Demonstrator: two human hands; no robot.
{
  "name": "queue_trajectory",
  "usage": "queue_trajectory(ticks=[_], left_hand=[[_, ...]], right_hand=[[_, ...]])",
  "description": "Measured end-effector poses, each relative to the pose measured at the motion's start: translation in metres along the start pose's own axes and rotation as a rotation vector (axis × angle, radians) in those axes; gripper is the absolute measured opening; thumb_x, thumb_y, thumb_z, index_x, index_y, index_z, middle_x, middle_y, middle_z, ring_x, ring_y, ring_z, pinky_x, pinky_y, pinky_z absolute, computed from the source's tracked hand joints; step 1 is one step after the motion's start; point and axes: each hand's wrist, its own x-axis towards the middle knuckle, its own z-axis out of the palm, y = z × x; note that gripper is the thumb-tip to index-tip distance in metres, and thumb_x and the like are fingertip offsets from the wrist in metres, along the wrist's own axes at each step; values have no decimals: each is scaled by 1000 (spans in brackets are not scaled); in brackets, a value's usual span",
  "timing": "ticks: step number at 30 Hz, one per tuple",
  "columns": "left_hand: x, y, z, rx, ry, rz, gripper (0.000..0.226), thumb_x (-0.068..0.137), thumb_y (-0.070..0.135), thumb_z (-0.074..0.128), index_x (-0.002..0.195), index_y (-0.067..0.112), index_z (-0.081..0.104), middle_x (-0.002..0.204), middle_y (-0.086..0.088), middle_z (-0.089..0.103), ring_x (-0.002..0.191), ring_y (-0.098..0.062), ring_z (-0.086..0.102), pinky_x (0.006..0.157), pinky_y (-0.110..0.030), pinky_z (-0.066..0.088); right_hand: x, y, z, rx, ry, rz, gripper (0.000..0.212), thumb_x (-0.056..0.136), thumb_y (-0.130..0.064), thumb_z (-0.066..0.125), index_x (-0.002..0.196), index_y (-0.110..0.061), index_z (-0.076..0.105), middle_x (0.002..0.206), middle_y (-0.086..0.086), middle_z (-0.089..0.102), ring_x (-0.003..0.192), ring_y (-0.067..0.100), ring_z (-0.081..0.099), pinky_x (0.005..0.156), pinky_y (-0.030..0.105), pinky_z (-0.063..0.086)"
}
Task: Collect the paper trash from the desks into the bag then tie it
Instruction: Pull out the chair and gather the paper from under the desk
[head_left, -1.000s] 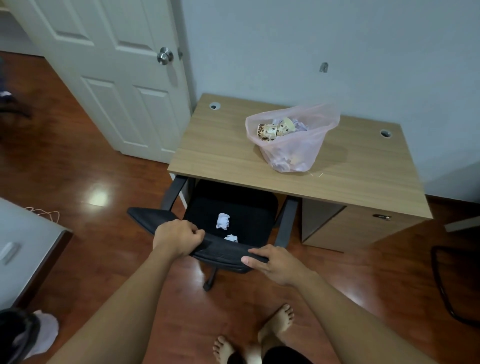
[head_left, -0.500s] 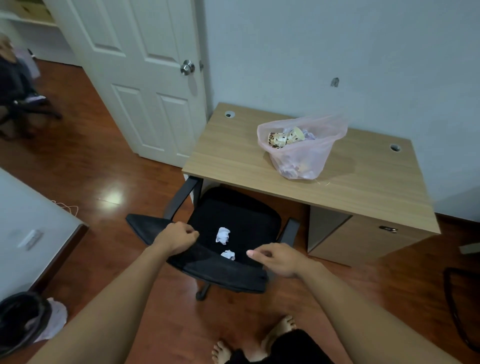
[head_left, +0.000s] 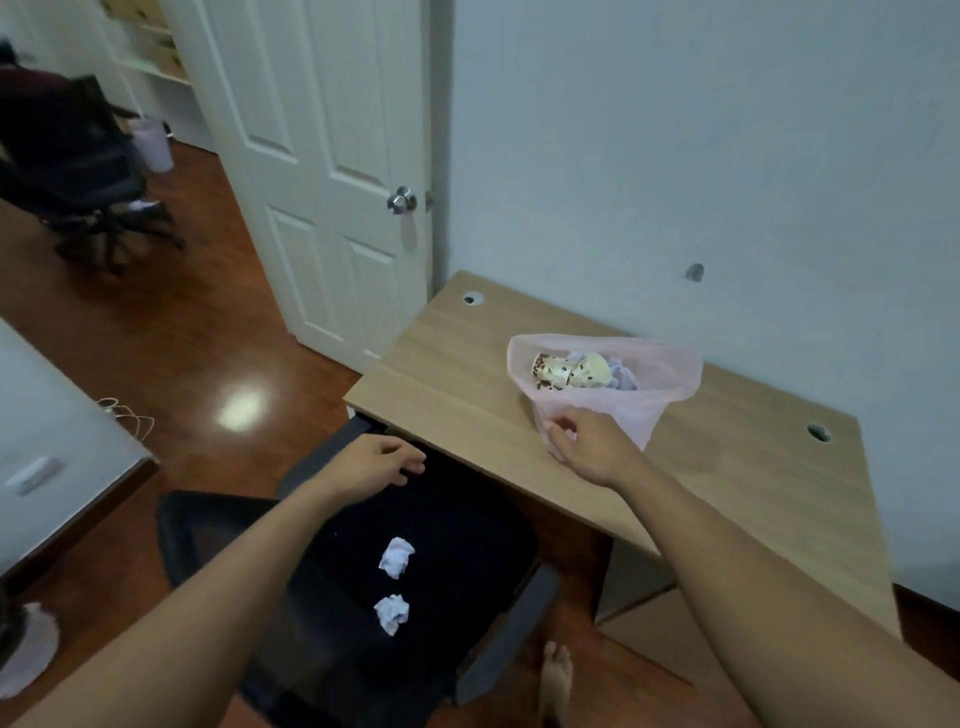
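Spanning 12 to 3 o'clock, desk (head_left: 457, 395) stands behind black chair (head_left: 467, 545) at 6 o'clock and bears pink bag (head_left: 660, 410) at 1 o'clock; right hand (head_left: 592, 447) pinches its near wall, left hand (head_left: 374, 462) hovers slack, empty, over chair seat with two paper balls (head_left: 397, 557).

two paper balls (head_left: 397, 557), one pink bag (head_left: 660, 384), two cups (head_left: 553, 370), two office chairs (head_left: 457, 525), one desk (head_left: 467, 395)

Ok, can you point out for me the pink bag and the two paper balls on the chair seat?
pink bag (head_left: 662, 392): head view, on its right side wall.
farther paper ball (head_left: 397, 557): head view, on its crumpled middle.
nearer paper ball (head_left: 392, 614): head view, on its crumpled middle.
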Motion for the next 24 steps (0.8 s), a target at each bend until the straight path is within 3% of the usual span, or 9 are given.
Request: queue_trajectory(ticks=[6, 10, 16, 22, 24], left_hand=[[67, 75, 72, -296, 23, -159, 33, 111, 35, 46, 119, 27, 77, 108, 13, 83, 108, -18, 78, 104, -43, 55], [108, 122, 125, -535, 56, -245, 32, 107, 32, 50, 123, 21, 75, 112, 7, 83, 111, -23, 78, 105, -44, 54], [168, 155, 177, -724, 96, -397, 38, 103, 41, 59, 129, 14, 66, 124, -3, 77, 102, -24, 73, 105, -51, 58], [220, 174, 206, -853, 107, -548, 57, 93, 68, 69, 122, 21, 56, 119, -4, 66, 111, -30, 68, 95, -45, 61], [238, 174, 218, -908, 150, -589, 62, 92, 66, 72, 128, 17, 57, 127, -7, 67, 108, -29, 69, 80, -40, 62]], right_hand=[[98, 66, -66, -90, 166, -28, 28, 104, -30, 60, 125, -19, 75, 128, 11, 69, 125, 34, 59, 106, 49, 50], [143, 108, -99, -219, 122, -7, 38, 104, -31, 60, 139, -18, 65, 141, 12, 56, 139, 35, 44, 111, 51, 44], [198, 161, -117, -376, -38, 66, 57, 104, -39, 62, 157, -23, 49, 155, 13, 50, 148, 35, 40, 116, 53, 38], [229, 189, -104, -376, -161, 91, 52, 108, -37, 59, 157, -27, 46, 147, 7, 61, 138, 32, 56, 107, 53, 42], [240, 197, -96, -323, -152, 74, 41, 108, -29, 52, 149, -25, 55, 134, 8, 70, 127, 32, 64, 102, 49, 48]])
